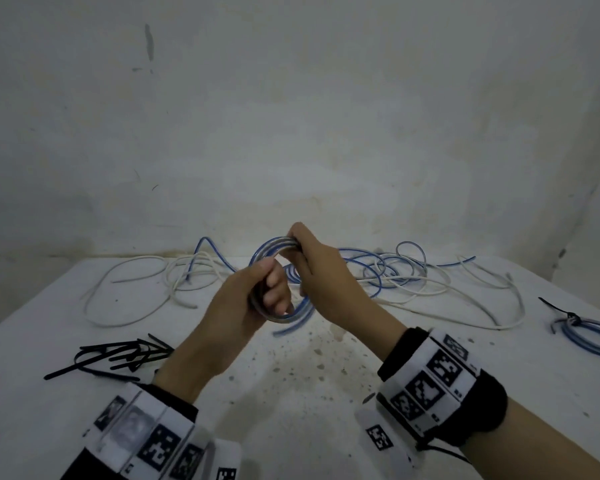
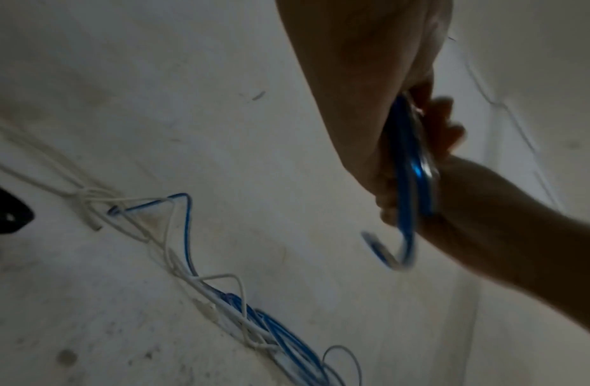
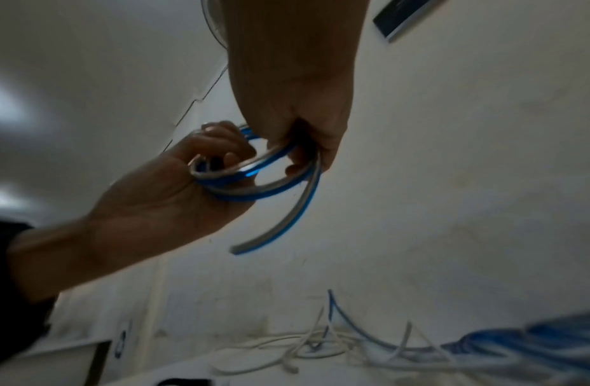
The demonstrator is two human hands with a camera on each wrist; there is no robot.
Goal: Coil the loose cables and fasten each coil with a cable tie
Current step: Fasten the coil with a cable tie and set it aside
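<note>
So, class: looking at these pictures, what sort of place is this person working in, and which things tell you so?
Probably a plain indoor workroom or makeshift bench, not a tidy office. Clues: a bare, stained white wall, a speckled white table strewn with loose cables, and a pile of black cable ties.

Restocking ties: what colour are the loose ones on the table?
Black; the loose cable ties show best in the head view, lying near the left edge.

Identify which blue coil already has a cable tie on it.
The blue coil lying at the table's right edge; a black tie cinches it. The coil in both hands has none visible.
</note>
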